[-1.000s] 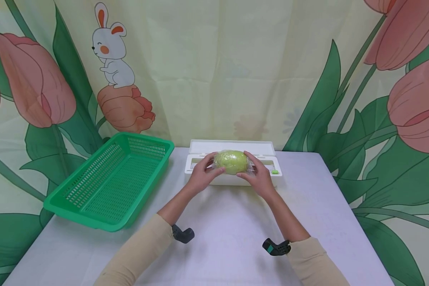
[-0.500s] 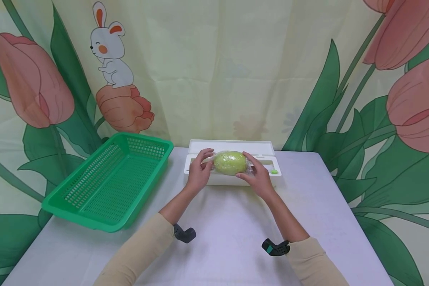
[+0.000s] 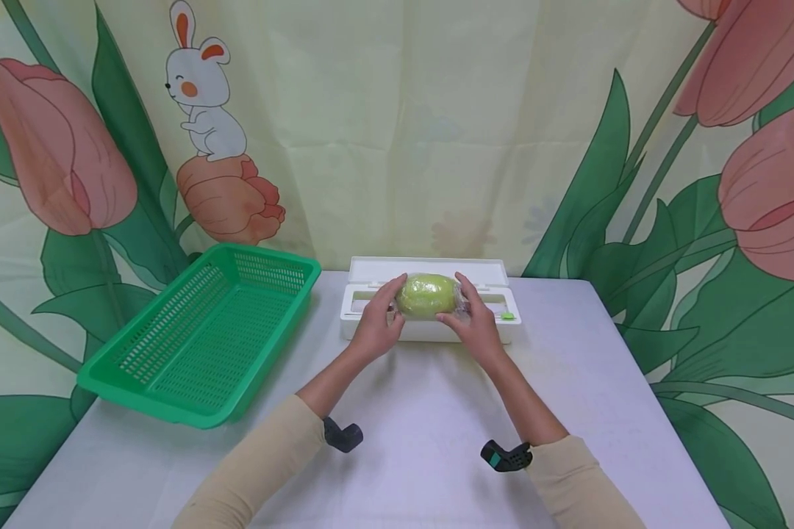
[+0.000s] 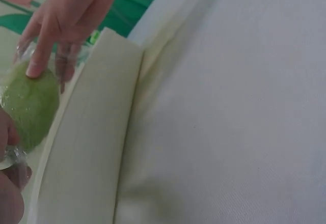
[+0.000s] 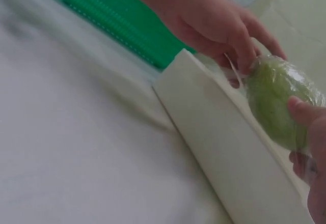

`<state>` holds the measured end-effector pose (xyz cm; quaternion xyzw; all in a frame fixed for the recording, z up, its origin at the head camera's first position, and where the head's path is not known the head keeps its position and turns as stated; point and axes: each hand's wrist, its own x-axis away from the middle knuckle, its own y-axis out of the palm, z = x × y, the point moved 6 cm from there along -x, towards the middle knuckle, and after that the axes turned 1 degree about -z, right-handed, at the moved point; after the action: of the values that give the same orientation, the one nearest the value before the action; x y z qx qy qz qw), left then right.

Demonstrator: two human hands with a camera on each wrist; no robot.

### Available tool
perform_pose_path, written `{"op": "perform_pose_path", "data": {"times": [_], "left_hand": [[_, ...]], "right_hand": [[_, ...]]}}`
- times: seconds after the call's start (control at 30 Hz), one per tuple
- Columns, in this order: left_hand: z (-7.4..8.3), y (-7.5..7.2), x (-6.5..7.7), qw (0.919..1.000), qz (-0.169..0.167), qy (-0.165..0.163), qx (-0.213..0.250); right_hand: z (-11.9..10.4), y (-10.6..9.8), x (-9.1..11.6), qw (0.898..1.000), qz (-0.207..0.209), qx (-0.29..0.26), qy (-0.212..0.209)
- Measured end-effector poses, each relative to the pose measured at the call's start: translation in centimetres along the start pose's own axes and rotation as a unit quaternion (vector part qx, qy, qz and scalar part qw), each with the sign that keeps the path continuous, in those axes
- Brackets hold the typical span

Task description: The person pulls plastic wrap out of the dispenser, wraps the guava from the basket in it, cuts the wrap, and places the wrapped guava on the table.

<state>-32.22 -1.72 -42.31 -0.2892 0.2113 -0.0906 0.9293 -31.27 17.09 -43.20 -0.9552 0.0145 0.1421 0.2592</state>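
Observation:
An oval green fruit (image 3: 426,295), wrapped in clear plastic film, is held up over a white film dispenser box (image 3: 430,332) in the head view. At its left end my left hand (image 3: 378,323) pinches the film and the fruit's edge. My right hand (image 3: 479,323) grips the other end, thumb in front and fingers behind. In the left wrist view, a fingertip of the right hand presses on the fruit (image 4: 31,104). Loose film trails by the left hand (image 5: 219,30) in the right wrist view. The fruit's underside is hidden.
The dispenser's white lid (image 3: 430,272) stands raised at the back, and a green slider (image 3: 508,316) sits at its right end. To the left lies a green perforated basket (image 3: 265,367) on the white-covered table (image 3: 423,441). A printed curtain (image 3: 397,147) hangs behind.
Half a second ago my left fingers were raised off the fruit's left end, at the film; now they are back against it. The right hand keeps its hold, and the fruit is slightly higher.

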Motion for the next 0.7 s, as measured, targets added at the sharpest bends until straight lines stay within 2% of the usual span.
{"op": "perform_pose_path", "data": {"times": [0.1, 0.23, 0.4, 0.5, 0.7], "left_hand": [[-0.1, -0.1, -0.1, 1.0000, 0.004, -0.004, 0.001], [-0.5, -0.1, -0.2, 0.9991, -0.003, -0.014, 0.039], [-1.1, 0.1, -0.2, 0.9956, -0.015, -0.031, 0.087], [-1.2, 0.2, -0.1, 0.9955, -0.014, -0.028, 0.089], [-1.4, 0.3, -0.1, 0.9961, -0.011, -0.019, 0.085]], "right_hand": [[0.0, 0.2, 0.0, 1.000, -0.006, 0.016, 0.010], [0.0, 0.4, -0.1, 0.999, -0.026, 0.019, 0.019], [0.2, 0.1, -0.2, 0.998, -0.044, -0.047, 0.027], [0.4, -0.2, -0.4, 0.997, -0.031, -0.065, 0.023], [0.7, -0.5, -0.7, 0.998, 0.014, -0.058, 0.031]]}}
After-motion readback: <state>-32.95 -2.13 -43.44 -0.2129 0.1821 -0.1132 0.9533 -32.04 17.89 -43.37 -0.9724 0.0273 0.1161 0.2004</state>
